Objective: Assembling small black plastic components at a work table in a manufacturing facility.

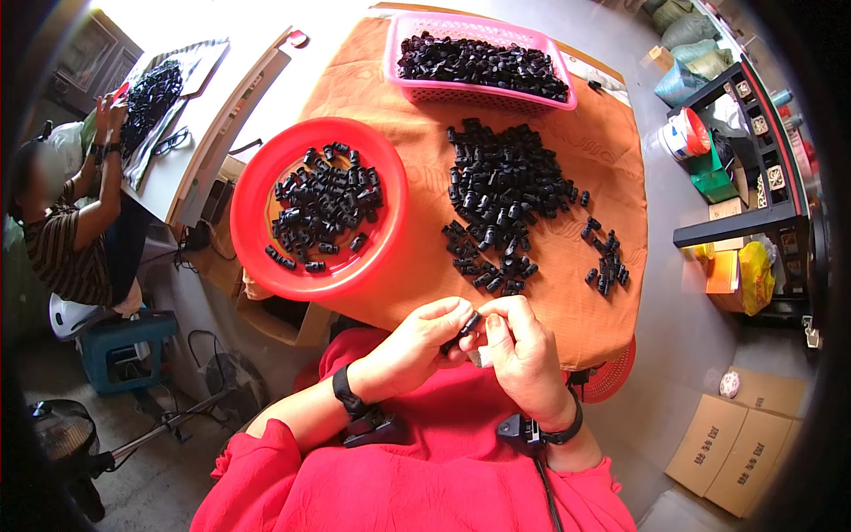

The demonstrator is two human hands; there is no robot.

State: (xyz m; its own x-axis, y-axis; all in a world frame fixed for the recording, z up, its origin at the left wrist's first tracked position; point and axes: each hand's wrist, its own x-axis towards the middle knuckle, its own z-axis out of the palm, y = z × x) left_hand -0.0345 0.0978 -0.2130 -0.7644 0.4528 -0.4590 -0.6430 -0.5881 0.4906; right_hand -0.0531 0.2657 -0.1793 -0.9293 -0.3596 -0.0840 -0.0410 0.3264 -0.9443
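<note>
Close in front of me, my left hand [436, 330] pinches a small black cylindrical plastic part [469, 324] between thumb and fingers. Against it, my right hand [525, 348] has its thumb and index finger pressed together; what lies between them is hidden. A bit of something white [481, 356] shows below the fingertips. Beyond my hands a big pile of similar black parts [510, 191] spreads over an orange cloth [417, 266], with a smaller group [608, 262] to its right. On the left, a red round basin [244, 208] holds many more of them.
A pink basket [567, 93] full of small black pieces stands at the table's far edge. At far left a person in a striped shirt [71, 248] handles black parts at a white table [177, 168]. A black shelf [745, 222] and cardboard boxes [731, 443] are on the right.
</note>
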